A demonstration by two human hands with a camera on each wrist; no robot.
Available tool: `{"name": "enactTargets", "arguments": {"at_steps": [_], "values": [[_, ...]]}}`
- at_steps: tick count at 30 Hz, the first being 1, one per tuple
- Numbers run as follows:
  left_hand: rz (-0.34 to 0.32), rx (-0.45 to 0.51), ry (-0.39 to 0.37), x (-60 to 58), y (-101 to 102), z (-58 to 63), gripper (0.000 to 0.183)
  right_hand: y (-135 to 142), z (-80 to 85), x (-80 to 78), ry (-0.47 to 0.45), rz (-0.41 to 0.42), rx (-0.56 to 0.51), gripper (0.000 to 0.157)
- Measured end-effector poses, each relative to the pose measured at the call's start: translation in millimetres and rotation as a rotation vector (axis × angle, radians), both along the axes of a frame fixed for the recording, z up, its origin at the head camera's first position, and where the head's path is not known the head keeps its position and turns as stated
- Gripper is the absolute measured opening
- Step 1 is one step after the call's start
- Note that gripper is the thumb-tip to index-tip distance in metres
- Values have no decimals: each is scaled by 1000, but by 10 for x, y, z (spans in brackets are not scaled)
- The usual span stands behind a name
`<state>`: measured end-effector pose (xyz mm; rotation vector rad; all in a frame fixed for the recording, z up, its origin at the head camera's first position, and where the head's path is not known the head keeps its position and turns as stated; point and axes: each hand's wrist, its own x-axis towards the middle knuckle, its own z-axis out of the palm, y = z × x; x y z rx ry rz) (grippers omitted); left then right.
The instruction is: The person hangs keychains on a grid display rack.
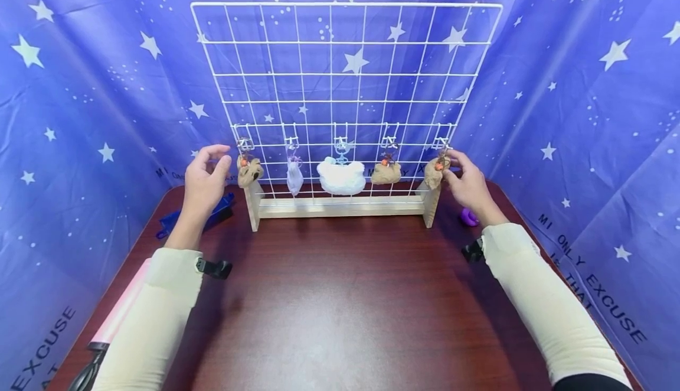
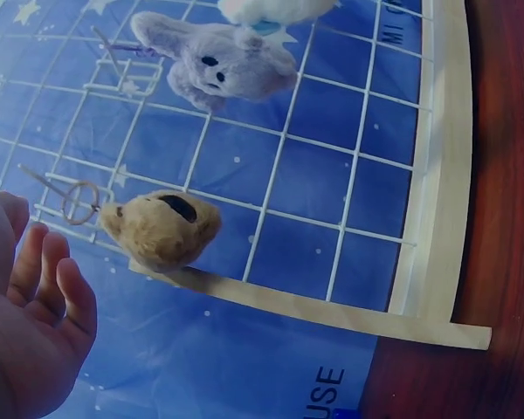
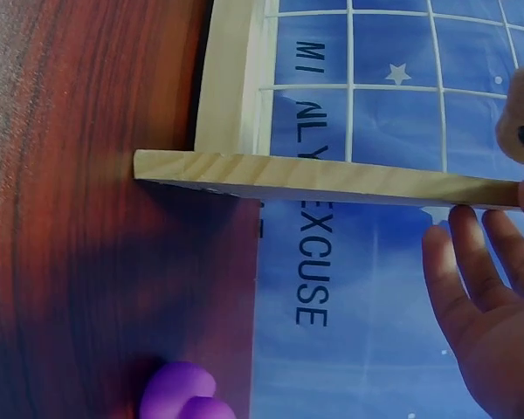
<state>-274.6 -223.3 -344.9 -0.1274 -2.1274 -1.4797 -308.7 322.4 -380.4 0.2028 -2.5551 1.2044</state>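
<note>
A white wire grid (image 1: 347,101) stands on a wooden base (image 1: 340,207), with several plush keychains hanging on hooks along its lower part. At its left end, my left hand (image 1: 206,181) is raised beside a brown plush keychain (image 2: 162,229), fingers loosely bent with a gap to the plush. My right hand (image 1: 470,187) is at the right end, fingertips and thumb right at the wooden side post (image 3: 332,179) and another brown plush keychain (image 1: 434,173). Between them hang a lilac long-eared plush (image 2: 236,65), a white fluffy plush (image 1: 341,177) and a tan plush (image 1: 386,172).
Behind the left forearm lies a blue-and-black item (image 1: 218,212). A pink cylindrical thing with a dark cord (image 1: 124,305) is on the left table edge. A purple rounded object (image 3: 179,391) sits right of the stand. Blue star-patterned cloth (image 1: 574,113) surrounds the dark red table (image 1: 340,296).
</note>
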Motion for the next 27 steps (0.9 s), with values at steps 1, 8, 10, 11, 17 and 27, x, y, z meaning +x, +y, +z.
{"name": "enactTargets", "arguments": {"at_steps": [1, 8, 10, 11, 17, 27], "values": [[-2, -3, 8, 26, 3, 10, 28, 5, 17, 4, -12, 4, 5, 50], [-24, -51, 29, 192, 44, 69, 27, 28, 101, 47, -36, 12, 87, 53], [-36, -66, 42, 233, 64, 78, 26, 33, 120, 74, -36, 17, 116, 55], [-41, -74, 49, 252, 74, 81, 25, 35, 130, 85, -34, 18, 130, 56], [-67, -150, 75, 367, 142, 100, 24, 53, 152, 184, -11, 45, 157, 61], [-209, -294, 32, 487, 289, -6, 24, 27, 77, 448, -45, -9, 171, 49]]}}
